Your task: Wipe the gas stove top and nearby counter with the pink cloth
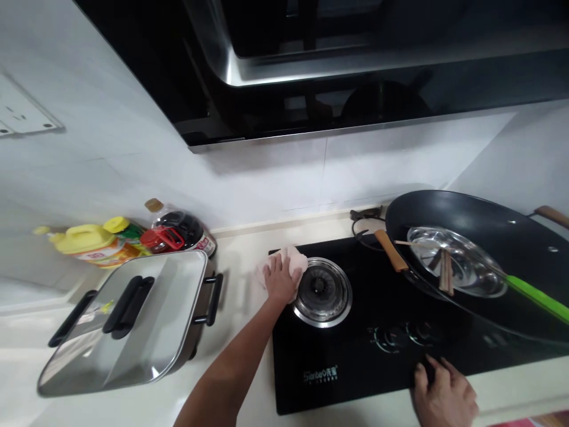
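My left hand (281,277) presses a pale pink cloth (299,261) down at the left rim of the gas cooktop (347,367), beside the round burner (320,292). Its fingers are bent over the cloth, which bunches out above and around them. At the cooktop's front edge rests my right hand (446,396), fingers apart and holding nothing, just below the two control knobs (406,337). The burner has a shiny metal ring with a dark centre.
A large black wok (471,207) covers the cooktop's right side, holding a metal bowl (484,284) and a green-handled utensil (536,296). A lidded electric pan (173,308) stands left. Behind it are a yellow jug (91,240) and a dark sauce bottle (186,228). A range hood (355,71) overhangs.
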Available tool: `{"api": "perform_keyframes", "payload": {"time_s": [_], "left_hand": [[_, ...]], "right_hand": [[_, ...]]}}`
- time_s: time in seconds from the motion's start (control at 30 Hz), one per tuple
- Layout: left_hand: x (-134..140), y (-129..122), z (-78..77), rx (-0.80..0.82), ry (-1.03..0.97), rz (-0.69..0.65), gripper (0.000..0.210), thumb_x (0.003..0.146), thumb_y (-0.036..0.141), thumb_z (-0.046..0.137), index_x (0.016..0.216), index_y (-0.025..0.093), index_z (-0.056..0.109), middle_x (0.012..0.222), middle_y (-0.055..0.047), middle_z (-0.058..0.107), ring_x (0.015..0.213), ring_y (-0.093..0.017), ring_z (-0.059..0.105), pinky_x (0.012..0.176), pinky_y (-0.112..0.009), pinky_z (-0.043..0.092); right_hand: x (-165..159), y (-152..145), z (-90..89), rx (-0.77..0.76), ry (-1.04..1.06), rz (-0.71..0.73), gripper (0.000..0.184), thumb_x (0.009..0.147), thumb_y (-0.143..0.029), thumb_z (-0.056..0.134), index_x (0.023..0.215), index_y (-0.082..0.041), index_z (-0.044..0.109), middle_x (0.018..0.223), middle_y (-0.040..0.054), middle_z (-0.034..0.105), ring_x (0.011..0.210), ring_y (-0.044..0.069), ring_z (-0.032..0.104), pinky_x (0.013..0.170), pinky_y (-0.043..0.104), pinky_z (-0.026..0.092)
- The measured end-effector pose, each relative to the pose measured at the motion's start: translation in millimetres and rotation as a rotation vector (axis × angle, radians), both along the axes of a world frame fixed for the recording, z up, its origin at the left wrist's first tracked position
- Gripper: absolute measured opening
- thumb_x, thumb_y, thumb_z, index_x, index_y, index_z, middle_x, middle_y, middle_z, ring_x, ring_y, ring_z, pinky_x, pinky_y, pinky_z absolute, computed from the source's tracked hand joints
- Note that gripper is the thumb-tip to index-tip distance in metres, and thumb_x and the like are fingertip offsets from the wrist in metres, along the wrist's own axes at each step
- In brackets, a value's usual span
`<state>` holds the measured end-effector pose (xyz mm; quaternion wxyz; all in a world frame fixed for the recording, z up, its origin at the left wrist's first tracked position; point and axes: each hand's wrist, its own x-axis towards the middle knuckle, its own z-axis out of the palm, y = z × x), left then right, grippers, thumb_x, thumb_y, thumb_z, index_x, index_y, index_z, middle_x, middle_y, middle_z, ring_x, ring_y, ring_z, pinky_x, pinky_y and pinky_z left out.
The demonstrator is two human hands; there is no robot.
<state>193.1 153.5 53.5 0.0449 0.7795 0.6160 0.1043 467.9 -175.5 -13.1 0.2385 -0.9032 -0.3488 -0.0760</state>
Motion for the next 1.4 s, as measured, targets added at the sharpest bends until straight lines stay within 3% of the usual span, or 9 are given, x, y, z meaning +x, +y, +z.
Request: {"api": "perform_keyframes", "payload": {"time_s": [0.17,0.37,0.47,0.57,0.73,0.93,1.13,1.27,1.4], "left_hand": [[-28,-60,-13.2,0.111,-0.029,-0.040,0.055,0.103,0.046,0.044,0.145,0.013,0.057,0.162,-0.019,0.046,0.154,-0.038,0.036,0.121,-0.063,0.034],[-48,-165,-29.4,0.244,-0.062,-0.349,0.051,0.098,0.044,0.057,0.142,0.018,0.059,0.162,-0.017,0.047,0.154,-0.036,0.038,0.120,-0.060,0.037],[-44,-206,-30.2,0.119,-0.095,-0.524,0.059,0.093,0.053,0.062,0.143,0.022,0.060,0.167,-0.015,0.040,0.156,-0.037,0.035,0.121,-0.061,0.037],[-30,-221,-25.9,-0.078,-0.115,-0.663,0.070,0.089,0.062,0.063,0.150,0.026,0.055,0.170,-0.014,0.032,0.158,-0.038,0.031,0.124,-0.062,0.036],[10,-202,-19.0,-0.195,-0.169,-0.680,0.070,0.093,0.059,0.059,0.154,0.026,0.049,0.174,-0.012,0.023,0.161,-0.037,0.022,0.127,-0.065,0.029],[80,-168,-19.0,-0.151,-0.179,-0.578,0.051,0.102,0.039,0.046,0.149,0.020,0.052,0.171,-0.015,0.032,0.159,-0.034,0.027,0.128,-0.060,0.030],[158,-135,-14.4,-0.177,-0.163,-0.503,0.060,0.102,0.043,0.045,0.157,0.019,0.044,0.172,-0.018,0.028,0.160,-0.041,0.021,0.127,-0.064,0.025],[209,-92,-2.5,-0.316,-0.110,-0.546,0.066,0.101,0.052,0.046,0.161,0.028,0.039,0.176,-0.011,0.019,0.162,-0.042,0.008,0.129,-0.066,0.013],[251,-59,2.3,-0.407,-0.101,-0.718,0.061,0.095,0.070,0.050,0.150,0.044,0.053,0.174,0.001,0.027,0.162,-0.037,0.016,0.130,-0.064,0.011]], "right_hand": [[1,-1,-3.8,-0.039,-0.006,0.008,0.051,0.097,-0.059,0.036,0.118,-0.021,0.064,0.136,0.0199,0.056,0.126,0.042,0.050,0.098,0.061,0.044],[-1,3,-6.8,-0.029,-0.030,-0.015,0.050,0.097,-0.057,0.037,0.117,-0.019,0.064,0.136,0.0190,0.057,0.126,0.041,0.049,0.100,0.058,0.042],[-3,7,-3.8,-0.012,-0.030,-0.016,0.048,0.097,-0.055,0.038,0.116,-0.019,0.065,0.135,0.0187,0.057,0.126,0.039,0.049,0.100,0.057,0.041],[-4,9,0.3,-0.001,-0.021,-0.012,0.047,0.096,-0.052,0.039,0.116,-0.018,0.065,0.134,0.0190,0.057,0.126,0.038,0.048,0.100,0.056,0.041],[-5,11,3.7,0.015,-0.006,-0.010,0.045,0.097,-0.049,0.041,0.118,-0.017,0.065,0.133,0.0191,0.057,0.126,0.038,0.047,0.102,0.056,0.039],[-5,13,2.5,0.036,-0.030,0.011,0.044,0.100,-0.049,0.041,0.119,-0.017,0.064,0.133,0.0184,0.057,0.125,0.037,0.047,0.102,0.054,0.039],[-5,15,4.7,0.062,-0.041,0.023,0.042,0.102,-0.049,0.041,0.120,-0.019,0.063,0.133,0.0169,0.057,0.126,0.035,0.046,0.103,0.053,0.039],[-5,15,6.3,0.085,-0.019,0.032,0.037,0.102,-0.046,0.042,0.120,-0.020,0.062,0.132,0.0159,0.056,0.126,0.034,0.047,0.104,0.053,0.040],[-4,15,6.9,0.104,-0.009,0.044,0.035,0.102,-0.044,0.045,0.122,-0.021,0.062,0.132,0.0156,0.057,0.127,0.033,0.048,0.105,0.054,0.040]]}}
